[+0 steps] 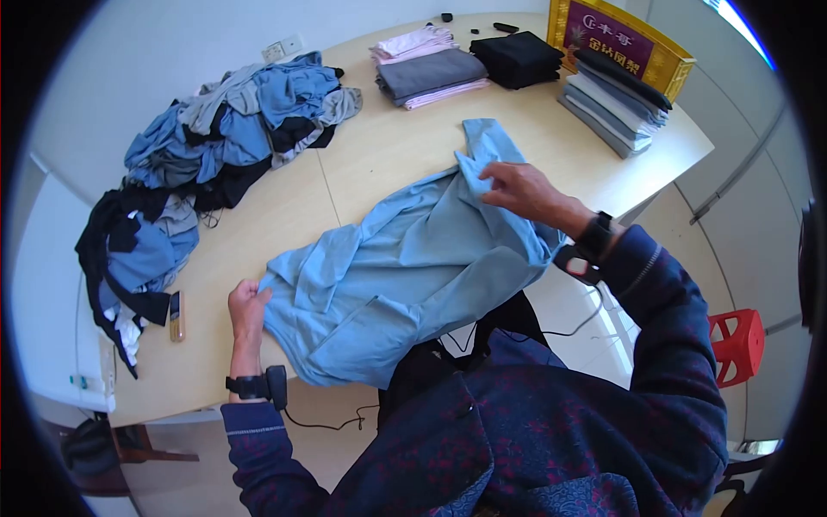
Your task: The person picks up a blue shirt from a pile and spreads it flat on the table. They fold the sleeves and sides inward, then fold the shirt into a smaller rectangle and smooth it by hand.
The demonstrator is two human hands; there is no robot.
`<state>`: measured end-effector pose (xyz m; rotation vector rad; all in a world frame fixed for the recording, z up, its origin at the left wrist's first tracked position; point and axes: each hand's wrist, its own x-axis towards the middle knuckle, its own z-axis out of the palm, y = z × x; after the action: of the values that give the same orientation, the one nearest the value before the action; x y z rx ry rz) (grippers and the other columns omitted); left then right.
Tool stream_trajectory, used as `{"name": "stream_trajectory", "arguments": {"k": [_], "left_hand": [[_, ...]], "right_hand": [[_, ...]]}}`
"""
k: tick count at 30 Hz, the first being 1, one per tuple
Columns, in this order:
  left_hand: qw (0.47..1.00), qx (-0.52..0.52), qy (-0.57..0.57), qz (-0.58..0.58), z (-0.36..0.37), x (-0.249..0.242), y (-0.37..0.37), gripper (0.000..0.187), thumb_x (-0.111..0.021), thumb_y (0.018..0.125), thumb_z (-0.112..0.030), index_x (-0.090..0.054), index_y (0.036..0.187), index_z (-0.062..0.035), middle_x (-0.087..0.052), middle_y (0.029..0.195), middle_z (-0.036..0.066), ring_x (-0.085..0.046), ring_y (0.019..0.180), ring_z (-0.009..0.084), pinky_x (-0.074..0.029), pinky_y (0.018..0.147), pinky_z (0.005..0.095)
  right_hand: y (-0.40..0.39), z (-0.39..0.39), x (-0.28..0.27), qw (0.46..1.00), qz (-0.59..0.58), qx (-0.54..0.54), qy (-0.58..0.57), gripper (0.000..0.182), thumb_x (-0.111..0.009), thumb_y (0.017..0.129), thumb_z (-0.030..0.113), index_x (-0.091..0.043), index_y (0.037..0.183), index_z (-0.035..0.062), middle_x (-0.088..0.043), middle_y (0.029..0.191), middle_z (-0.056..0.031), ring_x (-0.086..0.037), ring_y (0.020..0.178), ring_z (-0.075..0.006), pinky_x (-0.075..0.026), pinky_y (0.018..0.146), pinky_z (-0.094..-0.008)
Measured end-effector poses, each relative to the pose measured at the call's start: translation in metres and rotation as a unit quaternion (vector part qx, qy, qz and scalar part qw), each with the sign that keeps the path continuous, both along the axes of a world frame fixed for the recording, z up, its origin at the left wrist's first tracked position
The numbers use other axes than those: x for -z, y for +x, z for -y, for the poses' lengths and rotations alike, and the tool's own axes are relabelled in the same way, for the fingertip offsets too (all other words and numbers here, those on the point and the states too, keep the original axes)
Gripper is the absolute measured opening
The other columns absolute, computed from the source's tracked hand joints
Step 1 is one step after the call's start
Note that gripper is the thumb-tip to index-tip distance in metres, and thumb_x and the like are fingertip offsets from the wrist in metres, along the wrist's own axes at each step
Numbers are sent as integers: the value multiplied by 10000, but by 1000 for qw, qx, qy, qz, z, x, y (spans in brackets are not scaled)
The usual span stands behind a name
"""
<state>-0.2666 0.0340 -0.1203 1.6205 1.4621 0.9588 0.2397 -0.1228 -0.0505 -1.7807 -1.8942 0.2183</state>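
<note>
A crumpled light blue garment (405, 250) lies across the front of the table, and part of it hangs over the near edge. Its kind is hard to make out among the folds. At its left end my left hand (249, 306) is closed, pinching the edge of the cloth. My right hand (525, 191) is at the far right end with fingers curled on the fabric, close to a narrow strip of cloth that points away from me. Black straps with small devices sit on both wrists.
A heap of mixed clothes (241, 121) covers the table's left side. Folded stacks, grey and pink (431, 73), black (517, 59) and mixed (613, 103), stand at the back by a gold-framed sign (620, 43). A phone-like object (177, 316) lies left; a red stool (737, 347) stands right.
</note>
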Motion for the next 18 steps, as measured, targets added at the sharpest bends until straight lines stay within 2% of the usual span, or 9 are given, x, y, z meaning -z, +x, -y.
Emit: {"name": "stream_trajectory", "arguments": {"k": [2,5,8,9,11,12,13,16,18], "left_hand": [[1000,6,5,-6,1,4,0,141,-704,773,21,-574,760,-29,-578,682,-17,-495,592,57,-393,545,230],[999,6,25,-22,4,7,2,143,-706,773,16,-572,760,-30,-570,665,-20,-487,576,54,-387,528,229],[998,-6,42,-40,2,11,-5,140,-704,772,8,-569,760,-27,-559,649,-18,-482,568,54,-386,519,233],[998,-13,42,-43,3,11,-8,139,-703,770,5,-567,758,-26,-557,646,-15,-482,568,54,-387,519,233],[997,-24,45,-53,6,12,-15,137,-698,764,2,-563,755,-23,-554,641,-11,-482,567,58,-391,520,237],[997,-28,50,-59,7,13,-20,136,-694,759,3,-561,752,-22,-553,640,-9,-482,566,61,-394,521,241],[996,-31,57,-64,8,14,-23,134,-690,754,4,-558,750,-20,-552,638,-7,-482,565,64,-397,523,245],[991,-40,81,-99,10,20,-31,136,-685,734,7,-552,746,-18,-546,632,-2,-480,569,73,-404,528,257],[981,-48,97,-160,19,11,-22,134,-682,735,-11,-550,758,-10,-552,633,37,-499,570,120,-430,558,293]], "right_hand": [[-16,-17,14,997,40,34,63,374,-640,858,241,-598,1167,34,-669,960,-173,-654,904,-348,-518,796,-446],[-29,-36,25,987,136,71,-43,382,-599,845,177,-564,1202,45,-659,1056,-196,-635,981,-388,-504,853,-472],[6,-43,49,997,51,28,41,316,-575,831,143,-594,1131,45,-661,1068,-201,-625,998,-402,-499,852,-479],[21,-40,51,996,28,34,72,273,-572,824,136,-618,1087,80,-674,1012,-207,-636,962,-399,-509,808,-492],[45,-20,41,990,-15,131,54,248,-576,816,126,-641,1055,114,-679,861,-191,-656,838,-386,-517,723,-478],[66,-10,46,981,-69,170,57,246,-585,810,118,-651,1046,135,-664,754,-170,-653,710,-356,-516,659,-442],[81,6,43,973,-94,197,76,219,-603,805,118,-658,1017,106,-653,720,-154,-643,656,-313,-510,627,-406],[135,60,56,957,-66,275,57,187,-609,804,141,-666,963,61,-659,766,-181,-657,743,-315,-519,701,-398],[147,89,55,946,-36,323,-17,163,-590,766,122,-645,888,29,-657,783,-190,-645,780,-330,-503,711,-408]]}}
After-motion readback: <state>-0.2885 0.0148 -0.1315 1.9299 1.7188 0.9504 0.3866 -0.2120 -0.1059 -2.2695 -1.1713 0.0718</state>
